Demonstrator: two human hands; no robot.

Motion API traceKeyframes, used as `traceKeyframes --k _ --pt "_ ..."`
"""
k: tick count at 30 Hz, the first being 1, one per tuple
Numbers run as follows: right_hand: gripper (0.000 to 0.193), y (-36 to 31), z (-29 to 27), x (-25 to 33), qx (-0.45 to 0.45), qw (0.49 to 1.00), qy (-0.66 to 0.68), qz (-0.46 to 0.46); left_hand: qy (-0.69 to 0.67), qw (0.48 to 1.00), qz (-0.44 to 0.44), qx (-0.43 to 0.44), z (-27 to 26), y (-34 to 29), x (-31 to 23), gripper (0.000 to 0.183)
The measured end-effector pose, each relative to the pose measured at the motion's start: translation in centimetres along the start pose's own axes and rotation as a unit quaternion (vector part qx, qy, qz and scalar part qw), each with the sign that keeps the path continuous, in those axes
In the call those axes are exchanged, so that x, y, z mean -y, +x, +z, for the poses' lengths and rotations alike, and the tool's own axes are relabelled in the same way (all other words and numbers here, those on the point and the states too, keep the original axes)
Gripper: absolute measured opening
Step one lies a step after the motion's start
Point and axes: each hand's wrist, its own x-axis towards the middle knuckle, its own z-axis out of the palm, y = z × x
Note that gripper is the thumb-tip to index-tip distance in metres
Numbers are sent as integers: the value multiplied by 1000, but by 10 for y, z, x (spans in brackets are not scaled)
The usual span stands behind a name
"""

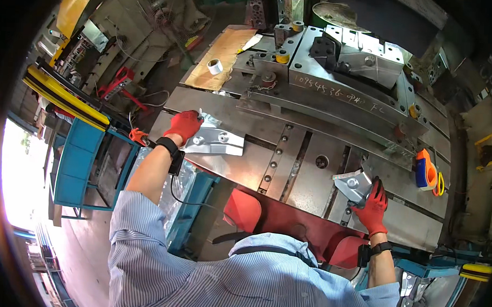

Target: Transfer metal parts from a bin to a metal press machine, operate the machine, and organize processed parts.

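**Two brackets, a red-gloved grip on each**

Left grip (pixel 186 124): fingers curled closed on the outer end of the left bracket (pixel 224 145), left side of the steel surface (pixel 317 184). Right grip (pixel 373 207): fingers along the right edge of the right bracket (pixel 353 183), thumb at its near edge, partly closed; right front. Resting or held clear? Can't tell.

Handling, my judgement: hold edges firmly, palms off sharp corners, brackets level, clear of the slots.

Materials: brackets bright, thin-looking metal, bent, with round raised features. Surface duller, slotted. Beyond, a blocky machined die (pixel 337 83).
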Motion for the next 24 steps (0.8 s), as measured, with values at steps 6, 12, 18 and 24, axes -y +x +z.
traceKeyframes --k 6,12,18,24 --pt "124 0 -3 -4 18 1000 14 2 5 986 98 -131 17 -13 -70 45" --pt "122 -3 5 -4 17 1000 23 -3 -80 978 120 -150 84 -43 -133 59" --pt "118 -7 -21 6 -12 1000 -7 -12 -148 961 157 -174 101 -38 -118 59" --pt "111 15 -88 25 -46 997 -22 -64 -198 949 156 -188 72 -78 -135 63"
